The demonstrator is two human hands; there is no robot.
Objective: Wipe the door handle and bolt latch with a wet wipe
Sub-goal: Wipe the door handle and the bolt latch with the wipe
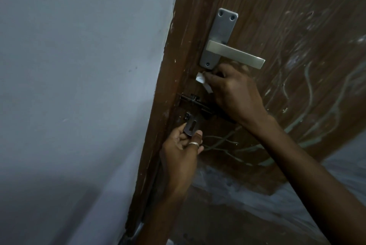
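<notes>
A silver lever door handle [235, 52] on its backplate sits high on a brown wooden door [277, 17]. Below it a dark bolt latch [195, 102] runs across the door near the edge. My right hand [233, 92] is between handle and latch and pinches a small white wet wipe [201, 78], held just under the backplate. My left hand [182, 145], with a ring on one finger, pinches the latch's hanging slotted hasp plate [191, 126] between thumb and fingers. My right wrist hides the latch's right end.
A pale grey wall [79, 86] fills the left half and meets the door's edge. Chalk-like scribbles mark the door's right and lower parts. A dim floor [257, 215] shows below the door.
</notes>
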